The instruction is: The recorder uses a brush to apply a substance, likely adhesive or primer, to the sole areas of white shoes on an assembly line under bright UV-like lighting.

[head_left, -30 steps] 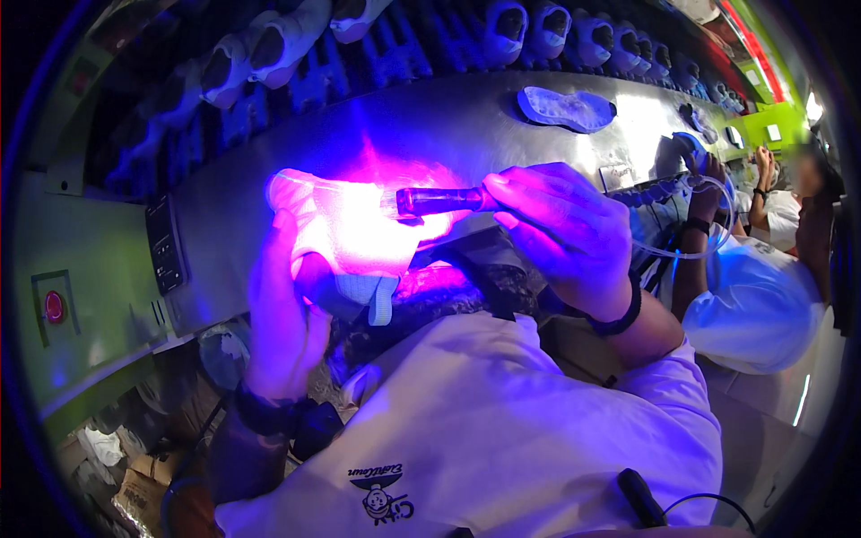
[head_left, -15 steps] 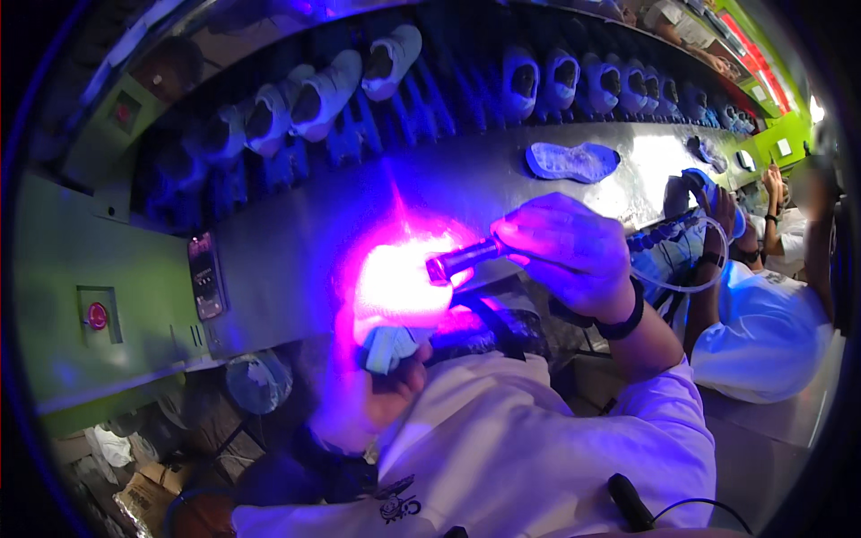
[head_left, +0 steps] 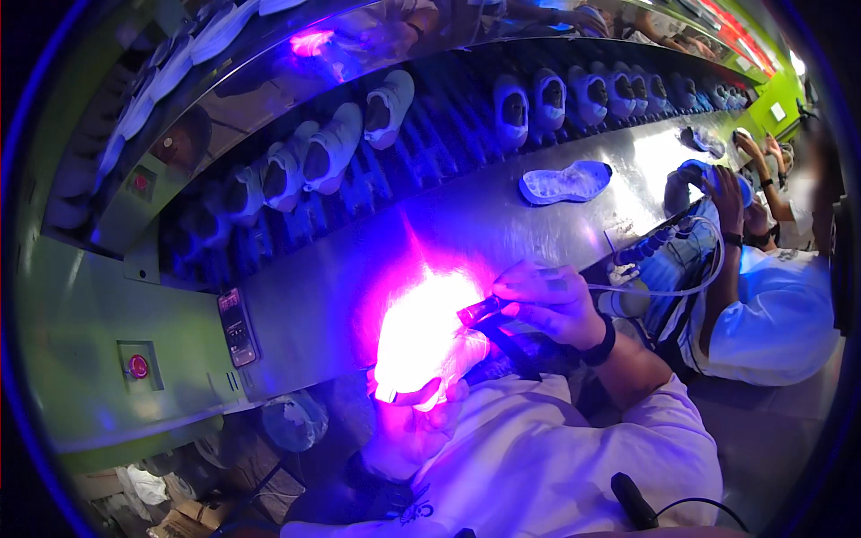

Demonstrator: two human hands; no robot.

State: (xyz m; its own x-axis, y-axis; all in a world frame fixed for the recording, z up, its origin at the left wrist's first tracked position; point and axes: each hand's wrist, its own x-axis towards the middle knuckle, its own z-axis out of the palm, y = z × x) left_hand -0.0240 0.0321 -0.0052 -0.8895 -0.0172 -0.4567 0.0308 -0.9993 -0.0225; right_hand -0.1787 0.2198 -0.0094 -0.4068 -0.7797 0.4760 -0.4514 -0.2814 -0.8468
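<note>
Near the centre of the frame, the left hand (head_left: pixel 414 437) grips a shoe (head_left: pixel 420 345) washed out by pink-violet glare; the right hand (head_left: pixel 556 309) aims a dark flashlight-like tube (head_left: pixel 481 311) at it. White shoes (head_left: pixel 345 134) line the top; a pale sole (head_left: pixel 567 183) lies upper right.

Pale shoes (head_left: pixel 592 99) line a dark slatted conveyor (head_left: pixel 441 125) beyond the metal table (head_left: pixel 484 220), where a pale sole (head_left: pixel 567 183) lies near the far edge, while a phone (head_left: pixel 238 327) lies beside a green panel (head_left: pixel 81 314) bearing a round red button (head_left: pixel 137 366), and a co-worker (head_left: pixel 771 314) sits at right.
</note>
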